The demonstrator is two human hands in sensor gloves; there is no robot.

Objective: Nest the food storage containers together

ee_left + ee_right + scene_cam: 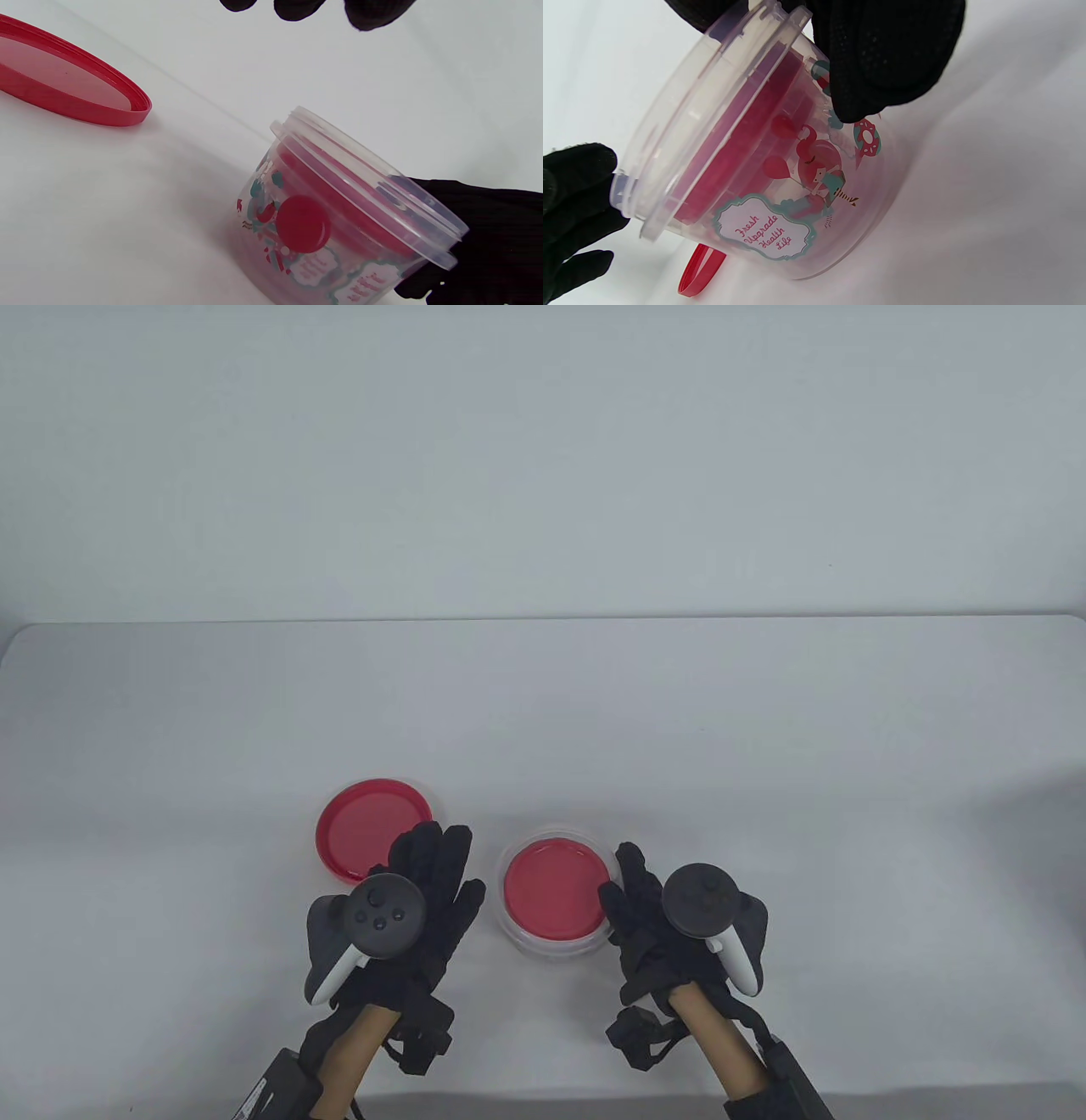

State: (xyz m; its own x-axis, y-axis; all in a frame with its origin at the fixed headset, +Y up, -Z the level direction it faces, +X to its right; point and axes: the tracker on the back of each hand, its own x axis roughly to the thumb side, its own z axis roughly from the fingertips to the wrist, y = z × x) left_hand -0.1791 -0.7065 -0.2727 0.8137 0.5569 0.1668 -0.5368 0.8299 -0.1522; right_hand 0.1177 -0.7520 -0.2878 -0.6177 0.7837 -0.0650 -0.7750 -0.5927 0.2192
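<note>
A clear printed tub (pixel 556 937) stands on the table in front of me, with a red-lidded smaller container (pixel 553 892) nested inside it. My right hand (pixel 629 891) grips the tub's right side at the rim; the right wrist view shows its fingers (pixel 882 63) on the wall of the tub (pixel 763 169). My left hand (pixel 441 865) is spread open to the left of the tub, its fingers (pixel 572 190) close to the rim. A loose red lid (pixel 369 830) lies upside down on the table to the far left, partly under my left hand.
The white table (pixel 764 746) stretches back to a pale wall. In the left wrist view the loose lid (pixel 72 84) lies left of the tub (pixel 339 220), with bare table between them.
</note>
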